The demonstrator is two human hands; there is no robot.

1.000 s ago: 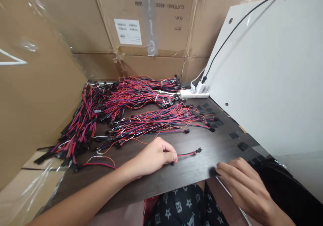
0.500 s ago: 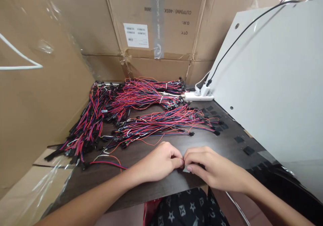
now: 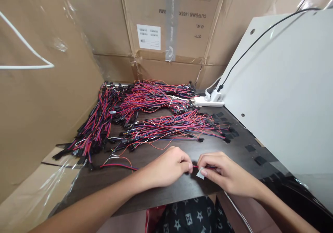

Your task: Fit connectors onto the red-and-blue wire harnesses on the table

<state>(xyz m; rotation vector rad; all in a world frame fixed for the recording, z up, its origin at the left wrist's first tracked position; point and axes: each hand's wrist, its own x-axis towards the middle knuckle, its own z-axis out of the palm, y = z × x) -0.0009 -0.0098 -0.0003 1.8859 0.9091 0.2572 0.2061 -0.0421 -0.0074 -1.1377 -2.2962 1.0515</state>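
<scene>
Left hand (image 3: pixel 166 167) fingers pinch a red wire (image 3: pixel 195 166); right hand (image 3: pixel 223 172) fingers pinch the same wire with a small white tag (image 3: pixel 200 173), low over the dark worktop (image 3: pixel 156 188). Wire bundles (image 3: pixel 166 127) lie just beyond.

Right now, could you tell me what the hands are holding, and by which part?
Both pinch one red wire: left hand on its left part, right hand further right, also holding a small white tag.

The right hand (image 3: pixel 223 173) is covering most of the wire (image 3: pixel 195 166) past the pinch. A small pale tab (image 3: pixel 200 173) under its fingers is staying too tiny to identify.
</scene>
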